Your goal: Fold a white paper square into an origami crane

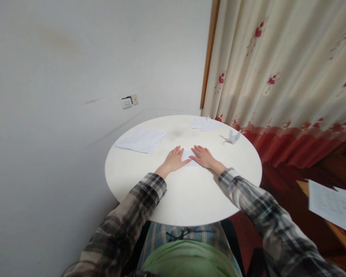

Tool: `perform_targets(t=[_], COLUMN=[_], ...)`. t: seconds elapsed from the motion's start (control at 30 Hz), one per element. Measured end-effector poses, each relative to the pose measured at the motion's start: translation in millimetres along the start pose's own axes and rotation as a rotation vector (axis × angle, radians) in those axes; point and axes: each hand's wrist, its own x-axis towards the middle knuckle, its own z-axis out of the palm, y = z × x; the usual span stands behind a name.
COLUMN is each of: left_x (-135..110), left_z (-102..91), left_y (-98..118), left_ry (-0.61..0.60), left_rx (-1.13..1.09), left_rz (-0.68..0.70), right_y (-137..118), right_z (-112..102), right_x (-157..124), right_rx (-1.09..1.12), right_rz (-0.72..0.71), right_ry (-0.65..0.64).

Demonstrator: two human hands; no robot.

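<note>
A small white sheet of paper [187, 155] lies flat on the round white table [184, 196], between and partly under my two hands. My left hand [174, 159] rests on its left part, fingers stretched out and thumb pointing right. On the right part lies my right hand [203, 156], also flat with its fingers extended. The two thumbs come close together over the paper. Whether the sheet is folded I cannot tell, since the palms cover its sides.
A stack of white paper [142, 140] lies at the table's left. Toward the back right are more sheets [205, 123] and a folded paper crane [233, 137]. Printed pages [331, 204] sit on a wooden surface at right. A wall socket [126, 103] and floral curtain [271, 77] stand behind.
</note>
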Motion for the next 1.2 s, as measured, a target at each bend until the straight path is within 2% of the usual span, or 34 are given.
perform_targets(t=[0.17,0.27,0.43,0.53,0.9,1.0,1.2], left_x=[-3.8,-5.3,-6.8,-7.0,-7.0,-5.7,-4.1], left_z=[-4.3,-6.8,-9.6,-10.6,-10.5,-8.5,-7.5], left_y=[4.9,8.6,13.4,13.9,11.4,8.7,5.6], left_ry=[0.005,0.03,-0.06,-0.069,-0.073,-0.074,-0.075], left_rx=[0.002,0.003,-0.05,-0.062,-0.066,-0.066,-0.065], left_rz=[0.013,0.067,0.139,0.143,0.145,0.138,0.134], right_y=[2.6,2.9,1.1,1.0,20.7,22.1,22.0], right_z=[0.5,0.4,-0.3,-0.2,-5.5,-6.3,-7.6], right_x=[-0.1,0.0,0.4,0.9,3.0,4.0,4.3], right_rx=[0.009,0.007,0.009,0.005,-0.039,0.024,0.108], right_rz=[0.023,0.019,0.015,0.018,0.392,0.41,0.398], right_ry=[-0.009,-0.004,-0.003,0.014,0.276,0.316,0.288])
